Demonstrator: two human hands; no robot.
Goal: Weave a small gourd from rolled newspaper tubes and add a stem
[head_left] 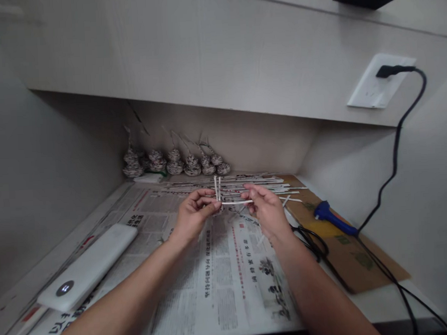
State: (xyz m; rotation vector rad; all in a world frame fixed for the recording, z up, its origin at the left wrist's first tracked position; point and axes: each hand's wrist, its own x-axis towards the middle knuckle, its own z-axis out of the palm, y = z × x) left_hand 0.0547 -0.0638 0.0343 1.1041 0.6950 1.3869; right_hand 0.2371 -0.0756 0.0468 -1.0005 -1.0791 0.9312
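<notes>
Thin white rolled-paper sticks (235,203) are held between my two hands, above the newspaper. My left hand (196,209) pinches them where they cross; two ends stand upright from its fingertips and one runs level to the right. Around the right end of that level stick, the fingers of my right hand (265,205) are closed. Just behind my hands lies a spread of many similar paper sticks (269,180), partly hidden by the fingers.
Several woven gourd shapes (174,162) stand along the back wall. A white power bank (90,267) lies at left on the newspaper (193,299). At right, a blue glue gun (334,217) rests on cardboard (358,263), near a black cable (395,153) plugged into a wall socket (373,92).
</notes>
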